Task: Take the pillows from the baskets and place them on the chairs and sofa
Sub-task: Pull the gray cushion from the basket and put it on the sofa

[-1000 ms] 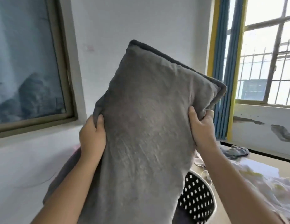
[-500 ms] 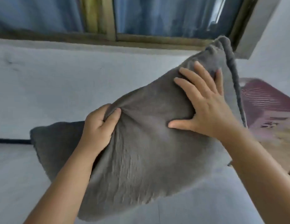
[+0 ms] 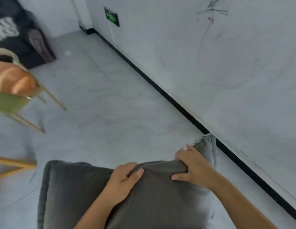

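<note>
I hold a large grey pillow low in front of me, above the floor. My left hand pinches the fabric near the middle of its top edge. My right hand grips the same edge closer to the right corner. At the far left a chair with a green seat and pale wooden legs carries an orange bread-shaped pillow. A dark sofa stands in the upper left corner. No basket is in view.
A pale tiled floor stretches ahead. A white wall with a black skirting runs diagonally on the right, with a green-lit socket plate. A wooden frame edge shows at the left.
My view has swung from the window and wall down to the floor. The pillow has come down from upright at head height to low and flat, with both hands now on its top edge.
</note>
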Action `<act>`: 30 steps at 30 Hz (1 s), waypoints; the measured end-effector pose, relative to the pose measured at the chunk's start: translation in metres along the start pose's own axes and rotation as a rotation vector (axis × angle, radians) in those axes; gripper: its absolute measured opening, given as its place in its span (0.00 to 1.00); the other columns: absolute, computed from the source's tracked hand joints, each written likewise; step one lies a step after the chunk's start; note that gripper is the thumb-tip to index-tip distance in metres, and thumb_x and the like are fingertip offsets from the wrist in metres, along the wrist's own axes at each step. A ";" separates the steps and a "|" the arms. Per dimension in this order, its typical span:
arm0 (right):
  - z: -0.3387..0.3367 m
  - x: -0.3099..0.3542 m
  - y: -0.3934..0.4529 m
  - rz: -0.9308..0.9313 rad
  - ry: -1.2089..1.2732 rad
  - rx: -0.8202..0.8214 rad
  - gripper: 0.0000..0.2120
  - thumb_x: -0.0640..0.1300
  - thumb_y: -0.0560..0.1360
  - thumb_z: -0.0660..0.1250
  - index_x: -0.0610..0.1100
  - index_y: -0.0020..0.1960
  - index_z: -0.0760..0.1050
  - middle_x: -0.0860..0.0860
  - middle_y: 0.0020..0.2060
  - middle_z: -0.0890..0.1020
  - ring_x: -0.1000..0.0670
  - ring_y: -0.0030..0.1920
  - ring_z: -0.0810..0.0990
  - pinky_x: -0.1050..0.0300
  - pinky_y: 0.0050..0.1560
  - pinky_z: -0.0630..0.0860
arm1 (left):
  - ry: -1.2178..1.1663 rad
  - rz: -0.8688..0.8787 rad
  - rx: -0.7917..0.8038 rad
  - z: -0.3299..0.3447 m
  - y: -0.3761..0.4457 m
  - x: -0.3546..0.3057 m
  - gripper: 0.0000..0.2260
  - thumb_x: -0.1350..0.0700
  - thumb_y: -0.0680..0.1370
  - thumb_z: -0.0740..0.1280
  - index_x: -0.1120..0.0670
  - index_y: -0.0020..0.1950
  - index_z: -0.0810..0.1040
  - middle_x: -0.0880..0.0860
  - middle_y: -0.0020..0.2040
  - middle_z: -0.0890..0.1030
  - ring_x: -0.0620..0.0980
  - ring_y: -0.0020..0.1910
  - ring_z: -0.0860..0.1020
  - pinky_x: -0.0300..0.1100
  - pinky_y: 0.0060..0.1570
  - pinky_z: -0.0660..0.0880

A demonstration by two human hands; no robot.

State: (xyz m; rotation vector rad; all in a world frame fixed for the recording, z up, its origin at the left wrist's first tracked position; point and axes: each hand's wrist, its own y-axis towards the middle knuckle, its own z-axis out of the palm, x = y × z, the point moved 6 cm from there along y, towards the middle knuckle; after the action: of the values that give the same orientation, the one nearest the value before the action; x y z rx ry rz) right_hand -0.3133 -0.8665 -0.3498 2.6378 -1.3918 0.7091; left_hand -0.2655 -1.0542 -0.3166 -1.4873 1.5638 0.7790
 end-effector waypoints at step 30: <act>-0.158 0.103 0.865 -0.643 -0.085 -0.406 0.25 0.70 0.70 0.52 0.50 0.30 0.66 0.54 0.20 0.71 0.57 0.30 0.62 0.66 0.38 0.58 | 0.048 -0.218 -0.535 -0.535 0.545 0.212 0.05 0.42 0.71 0.59 0.39 0.37 0.72 0.35 0.37 0.77 0.41 0.40 0.77 0.27 0.36 0.67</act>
State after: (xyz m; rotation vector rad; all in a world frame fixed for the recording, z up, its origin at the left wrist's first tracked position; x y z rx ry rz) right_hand -1.0108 -1.4077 -0.2900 2.5529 -0.5381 0.2086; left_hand -0.8747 -1.5614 -0.3060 -2.0314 1.2486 1.0916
